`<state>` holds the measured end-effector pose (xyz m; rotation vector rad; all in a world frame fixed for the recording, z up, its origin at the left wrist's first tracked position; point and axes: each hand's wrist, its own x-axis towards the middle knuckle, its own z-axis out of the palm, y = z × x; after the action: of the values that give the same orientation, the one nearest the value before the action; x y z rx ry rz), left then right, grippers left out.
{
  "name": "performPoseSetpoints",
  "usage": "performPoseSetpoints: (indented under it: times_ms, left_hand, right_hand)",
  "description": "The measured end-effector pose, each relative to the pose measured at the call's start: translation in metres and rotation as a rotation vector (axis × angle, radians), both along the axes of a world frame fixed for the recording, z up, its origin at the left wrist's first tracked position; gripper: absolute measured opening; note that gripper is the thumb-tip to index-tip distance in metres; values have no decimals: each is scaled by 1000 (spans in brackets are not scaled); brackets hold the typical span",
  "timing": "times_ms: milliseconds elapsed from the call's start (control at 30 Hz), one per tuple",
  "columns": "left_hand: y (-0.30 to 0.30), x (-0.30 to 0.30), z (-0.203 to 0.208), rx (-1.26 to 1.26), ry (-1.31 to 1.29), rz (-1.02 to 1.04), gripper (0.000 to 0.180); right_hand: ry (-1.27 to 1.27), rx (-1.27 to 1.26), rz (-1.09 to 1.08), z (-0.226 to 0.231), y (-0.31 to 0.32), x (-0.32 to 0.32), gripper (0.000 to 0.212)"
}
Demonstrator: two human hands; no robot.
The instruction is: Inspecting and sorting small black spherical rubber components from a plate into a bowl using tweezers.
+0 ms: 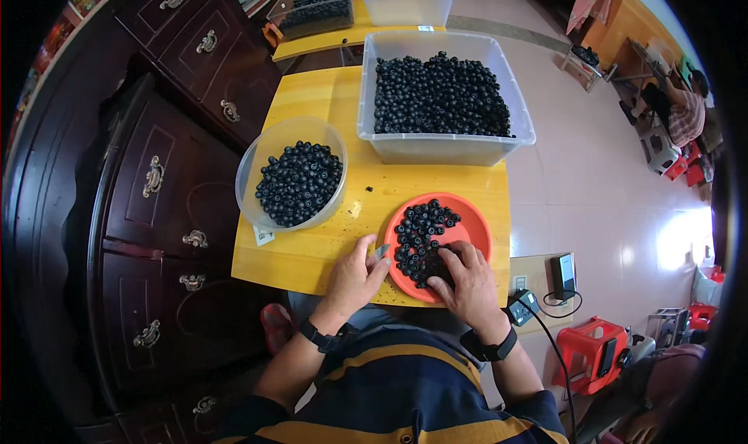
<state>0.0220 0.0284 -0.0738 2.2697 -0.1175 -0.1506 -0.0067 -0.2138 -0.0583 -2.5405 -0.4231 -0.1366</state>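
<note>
A shallow orange-red plate rests near the front right of the yellow table, with small black round pieces spread on it, some showing a hole in the middle. At the plate's left rim, my left hand pinches a small grey blade between thumb and fingers. My right hand reaches over the plate's near right side; its thumb and fingertips are apart and touch the black pieces. Left of the plate stands a round clear tub with a heap of the same pieces.
Behind the plate is a big clear bin of black pieces; further bins stand beyond. Dark wooden drawers line the left side. At right are a power strip with a cable, a red stool and other people.
</note>
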Motion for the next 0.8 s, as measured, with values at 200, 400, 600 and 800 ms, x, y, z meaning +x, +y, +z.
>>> performPoseSetpoints:
  times_ms: [200, 400, 600, 800]
  left_hand:
    - [0, 0, -3, -27, -73, 15, 44]
    - [-2, 0, 0, -15, -18, 20, 44]
    - [-1, 0, -4, -19, -51, 22, 43]
    - [-2, -1, -4, -25, -78, 14, 43]
  right_hand:
    - [-23, 2, -8, 0, 1, -3, 48]
    - [-56, -118, 49, -7, 2, -2, 55]
    - [-119, -31, 63, -6, 4, -1, 34]
    - [-163, -30, 53, -15, 2, -5, 23]
